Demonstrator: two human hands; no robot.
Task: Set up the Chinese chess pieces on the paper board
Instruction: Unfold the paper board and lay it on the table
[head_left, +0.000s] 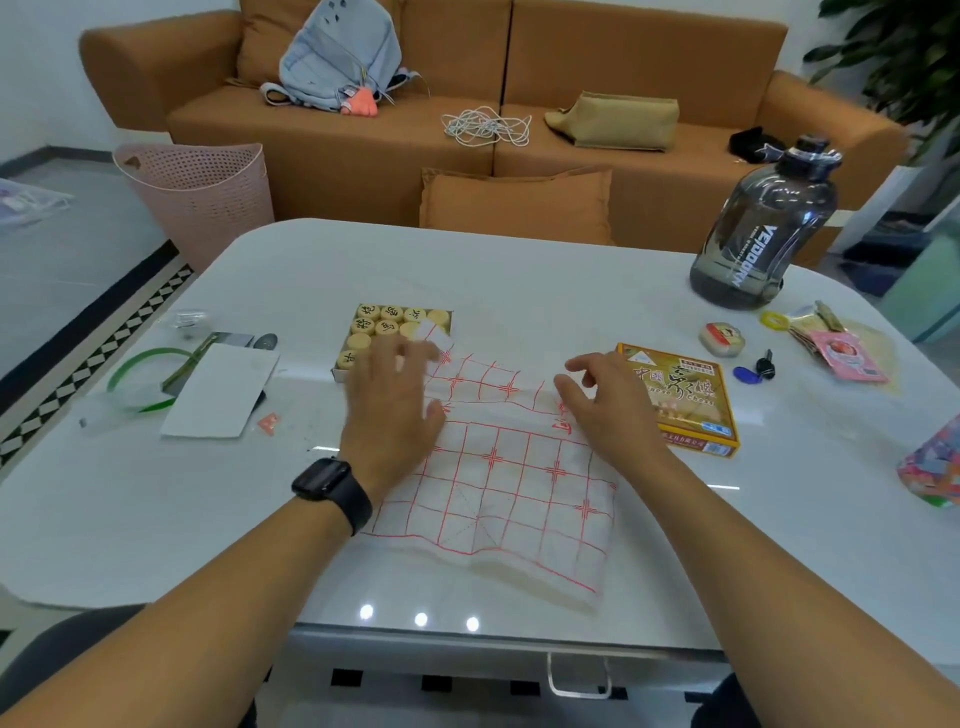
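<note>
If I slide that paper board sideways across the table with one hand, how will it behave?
The paper board is probably floppy: it shows creases and its far part is not lying flat. Pushed from one edge, it would likely buckle rather than travel as a sheet. The table looks glossy, so it may skid easily; both the left hand and the right hand flat on it seems safer.

A creased red-gridded paper board (519, 478) lies partly unfolded beside boxed tan chess pieces (387, 325).

Both hands (389, 400) (605, 400) rest on the creased paper board (509, 488).
</note>
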